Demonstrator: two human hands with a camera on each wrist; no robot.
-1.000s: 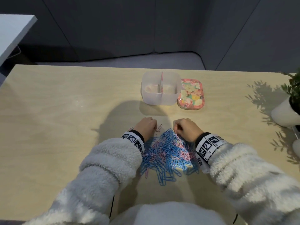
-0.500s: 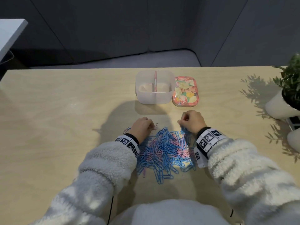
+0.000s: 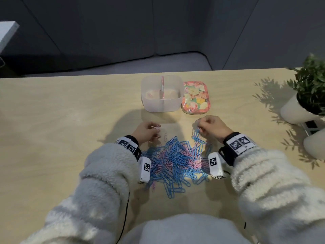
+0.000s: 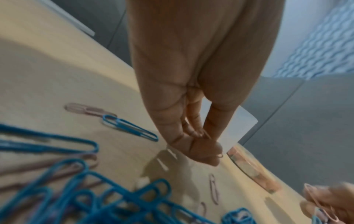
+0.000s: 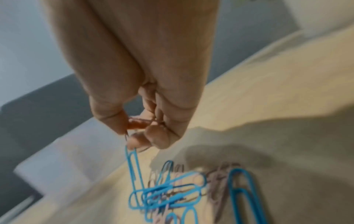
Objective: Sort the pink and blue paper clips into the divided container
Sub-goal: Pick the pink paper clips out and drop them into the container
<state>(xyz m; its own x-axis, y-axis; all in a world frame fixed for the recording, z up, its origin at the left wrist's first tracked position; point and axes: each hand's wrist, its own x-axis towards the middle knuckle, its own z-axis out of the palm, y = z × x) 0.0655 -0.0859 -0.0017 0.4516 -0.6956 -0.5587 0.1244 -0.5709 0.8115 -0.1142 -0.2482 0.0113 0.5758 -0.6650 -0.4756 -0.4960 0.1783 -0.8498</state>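
A tangled pile of blue and pink paper clips (image 3: 174, 161) lies on the table between my wrists. The clear divided container (image 3: 161, 104) stands beyond it, its pink divider (image 3: 162, 87) upright. My left hand (image 3: 157, 128) is just past the pile's far left edge and pinches a pink clip (image 4: 207, 135) between thumb and fingers. My right hand (image 3: 198, 127) is raised over the pile's far right edge. It pinches a pink clip (image 5: 138, 122), and a chain of blue clips (image 5: 132, 166) hangs from it down to the pile. What lies inside the container is unclear.
A floral lid (image 3: 195, 97) lies right of the container. A single pink clip (image 3: 165, 137) lies loose by my left hand. A potted plant in a white pot (image 3: 295, 111) and another white object (image 3: 314, 145) stand at the table's right edge.
Both hands have lifted off the pile's far edge and moved a little toward the container. The right hand has pulled a string of blue clips up with it.
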